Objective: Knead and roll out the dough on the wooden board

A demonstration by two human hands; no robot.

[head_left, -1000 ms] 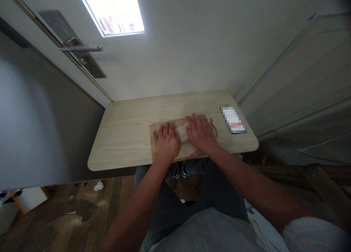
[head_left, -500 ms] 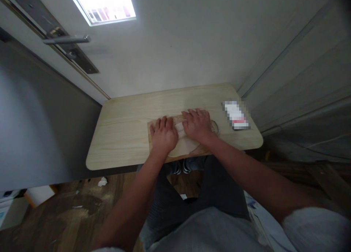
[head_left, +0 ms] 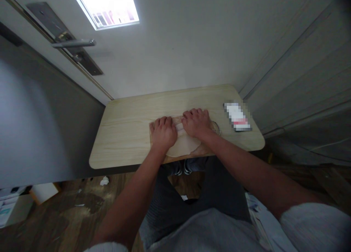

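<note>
The pale wood-grain table (head_left: 123,131) has rounded corners; a wooden board (head_left: 202,149) lies along its near edge, a phone (head_left: 237,117) toward its right end.

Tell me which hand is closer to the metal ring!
Right. The right hand is just left of the metal ring; the left hand is farther left, near the other end of the board.

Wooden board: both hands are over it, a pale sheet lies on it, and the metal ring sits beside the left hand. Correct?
No: the metal ring is beside the right hand, not the left hand, as the head view shows. Both hands are over the wooden board, and the pale sheet lies on it.
</note>
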